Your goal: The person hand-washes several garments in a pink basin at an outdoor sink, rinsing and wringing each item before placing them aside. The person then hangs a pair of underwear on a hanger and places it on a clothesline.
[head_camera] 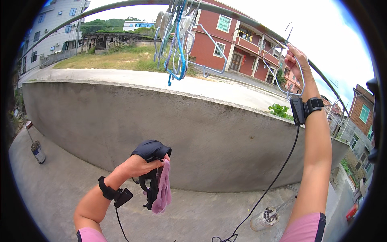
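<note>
My left hand (137, 166) grips a bundle of garments low in front of the wall. In it are a black padded garment (151, 148), which looks like a bra, with its straps hanging down, and a pink cloth piece (163, 189) dangling beside them. Up at the metal pole (254, 20), my right hand (297, 60) pinches a pale wire clothes hanger (281, 88) near its neck. The hanger's hook points upward above the pole; no garment is on it. A cluster of hangers (180, 51), mostly blue and grey, hangs from the pole to the left.
A grey cement wall (181, 133) stands across the front. On the concrete floor (193, 220) are a weighted pole base (264, 219) at right and another weighted base (38, 152) at left. A black cable (276, 178) trails from my right wrist to the floor.
</note>
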A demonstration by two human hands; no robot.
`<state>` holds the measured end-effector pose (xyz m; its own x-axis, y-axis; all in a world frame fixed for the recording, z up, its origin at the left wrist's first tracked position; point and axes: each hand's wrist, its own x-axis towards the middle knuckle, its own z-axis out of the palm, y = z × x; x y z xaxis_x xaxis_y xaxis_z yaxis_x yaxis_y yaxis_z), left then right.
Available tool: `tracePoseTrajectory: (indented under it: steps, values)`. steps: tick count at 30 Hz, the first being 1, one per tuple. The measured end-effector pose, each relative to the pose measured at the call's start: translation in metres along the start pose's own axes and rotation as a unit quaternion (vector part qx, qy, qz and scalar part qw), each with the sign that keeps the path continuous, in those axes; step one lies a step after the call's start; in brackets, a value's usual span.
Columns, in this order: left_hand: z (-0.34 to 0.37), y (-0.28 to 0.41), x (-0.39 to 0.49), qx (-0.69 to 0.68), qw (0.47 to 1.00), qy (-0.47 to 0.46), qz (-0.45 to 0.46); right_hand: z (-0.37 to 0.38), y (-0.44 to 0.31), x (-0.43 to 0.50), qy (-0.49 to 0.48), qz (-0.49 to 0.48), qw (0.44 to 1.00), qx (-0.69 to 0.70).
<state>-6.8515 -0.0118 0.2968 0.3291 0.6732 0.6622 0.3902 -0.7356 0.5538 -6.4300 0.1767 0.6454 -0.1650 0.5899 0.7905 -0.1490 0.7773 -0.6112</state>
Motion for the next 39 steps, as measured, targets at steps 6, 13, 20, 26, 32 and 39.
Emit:
tracePoseTrajectory:
  steps: [6,13,20,26,32,39]
  values:
    - [0.032,-0.005,0.029,-0.065,0.997,0.031,-0.018,-0.032,0.0,-0.049,-0.055,0.028,0.997,0.048]
    - [0.054,-0.01,0.052,-0.166,0.981,0.025,-0.1,-0.032,-0.011,-0.238,-0.131,0.198,0.962,0.135]
    - [0.068,-0.005,0.074,-0.12,0.983,-0.129,-0.058,-0.023,-0.023,-0.33,-0.18,0.327,0.92,0.115]
    - [0.078,0.005,0.074,-0.092,0.954,-0.28,-0.05,-0.023,-0.035,-0.329,-0.198,0.361,0.908,0.078]
    - [0.086,0.015,0.067,-0.064,0.953,-0.297,0.001,-0.023,-0.045,-0.331,-0.159,0.391,0.904,0.072]
    - [0.091,0.03,0.058,-0.078,0.936,-0.341,0.032,-0.029,-0.049,-0.332,-0.187,0.36,0.914,0.009]
